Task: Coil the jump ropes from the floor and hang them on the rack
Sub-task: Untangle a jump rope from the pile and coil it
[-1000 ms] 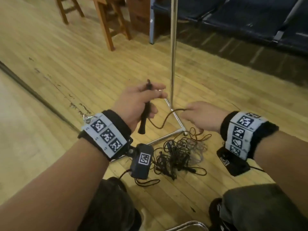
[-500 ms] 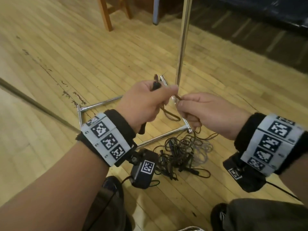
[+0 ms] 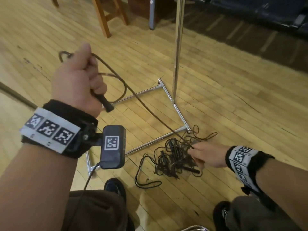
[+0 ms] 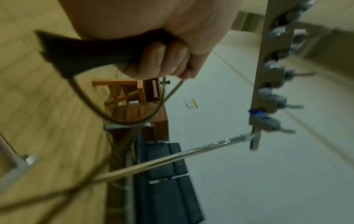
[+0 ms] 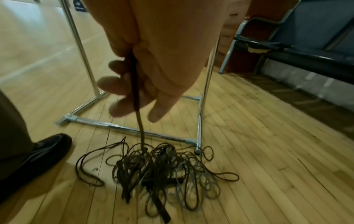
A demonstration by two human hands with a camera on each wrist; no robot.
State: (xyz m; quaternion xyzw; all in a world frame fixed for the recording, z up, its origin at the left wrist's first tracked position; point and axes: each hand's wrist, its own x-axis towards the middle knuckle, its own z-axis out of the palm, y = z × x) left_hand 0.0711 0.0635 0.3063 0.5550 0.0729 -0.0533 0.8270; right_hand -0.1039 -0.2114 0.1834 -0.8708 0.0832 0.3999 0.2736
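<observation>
Left hand (image 3: 78, 80) fist-wrapped round black handle (image 3: 104, 101) plus one loop of brown rope (image 3: 141, 104), up at left. Right hand (image 3: 208, 155) low at right, fingers pinching same rope over tangled rope pile (image 3: 175, 159) on floor, near rack (image 3: 177, 47) base.

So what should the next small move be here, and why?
Probably draw the right hand up toward the left hand to lay another loop. The left hand grips the black handle with one loop already hanging, and the brown rope runs taut down to the tangled pile, where the right hand pinches it.
</observation>
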